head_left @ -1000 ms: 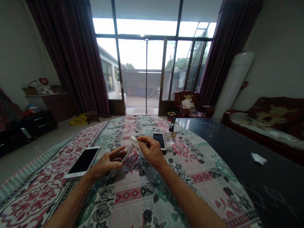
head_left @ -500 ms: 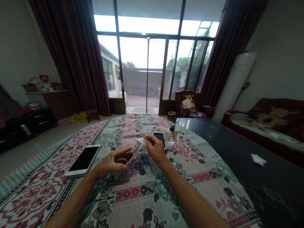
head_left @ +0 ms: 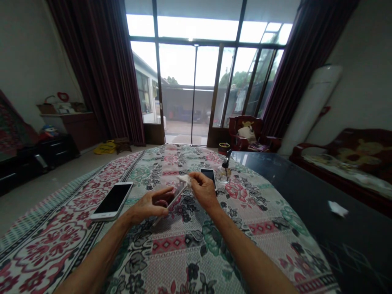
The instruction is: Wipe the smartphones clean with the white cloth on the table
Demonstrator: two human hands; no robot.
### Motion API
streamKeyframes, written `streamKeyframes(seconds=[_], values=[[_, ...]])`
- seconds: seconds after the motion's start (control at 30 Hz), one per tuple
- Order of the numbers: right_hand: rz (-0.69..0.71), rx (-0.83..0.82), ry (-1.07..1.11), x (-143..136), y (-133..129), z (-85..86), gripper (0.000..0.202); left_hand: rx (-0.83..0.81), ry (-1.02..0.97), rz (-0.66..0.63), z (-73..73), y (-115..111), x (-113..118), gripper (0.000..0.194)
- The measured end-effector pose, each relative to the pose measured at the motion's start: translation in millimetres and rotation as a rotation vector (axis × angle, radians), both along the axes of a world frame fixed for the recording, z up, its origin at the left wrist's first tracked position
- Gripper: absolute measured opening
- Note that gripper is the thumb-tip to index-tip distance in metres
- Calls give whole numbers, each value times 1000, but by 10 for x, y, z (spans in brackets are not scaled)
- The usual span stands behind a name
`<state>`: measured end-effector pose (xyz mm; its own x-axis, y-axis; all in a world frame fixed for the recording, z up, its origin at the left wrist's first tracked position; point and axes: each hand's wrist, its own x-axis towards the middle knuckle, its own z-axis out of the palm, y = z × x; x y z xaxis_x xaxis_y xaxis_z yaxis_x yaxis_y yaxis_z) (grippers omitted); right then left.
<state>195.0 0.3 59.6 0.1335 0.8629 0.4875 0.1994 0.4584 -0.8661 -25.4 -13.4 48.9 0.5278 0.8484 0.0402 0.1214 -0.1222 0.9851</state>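
My left hand holds a thin, flat phone by its side edges, thumb on the near side and fingers on the far side. The phone is tilted and seen almost edge-on, so its face is mostly hidden. In my right hand, a white tissue is pinched at the phone's upper end; whether it touches the edge or the face I cannot tell. Just beyond my right hand lies a smaller phone, partly covered by it. A larger white phone, dark screen up, rests left of my left hand.
A clear bottle with a black pump top stands behind the smaller phone. The flowered tablecloth covers most of the table, leaving a dark glossy surface on the right, where a crumpled white tissue lies.
My view has shifted slightly, so the whole scene sits a little farther right. Both hands keep their grips on the phone and tissue, with barely any movement between them.
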Motion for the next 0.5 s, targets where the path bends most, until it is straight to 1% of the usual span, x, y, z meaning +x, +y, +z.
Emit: streamKeyframes(seconds=[0.1,0.2,0.3,0.37,0.43,0.5], values=[[-27,-11,14,-1,22,-36,21,-5,-16,18,-8,-6,25,77],[14,-23,39,-41,-29,21,21,-14,-49,97,-26,4,35,74],[140,-69,104,-98,-98,93,22,-82,-128,231,-49,32,65,71],[194,-112,157,-139,-120,95,22,-166,-216,384,-63,62,92,69],[198,-157,213,-172,-117,51,23,-237,-301,492,-72,99,112,66],[181,-203,262,-188,-99,-15,24,-259,-353,539,-76,133,122,62]])
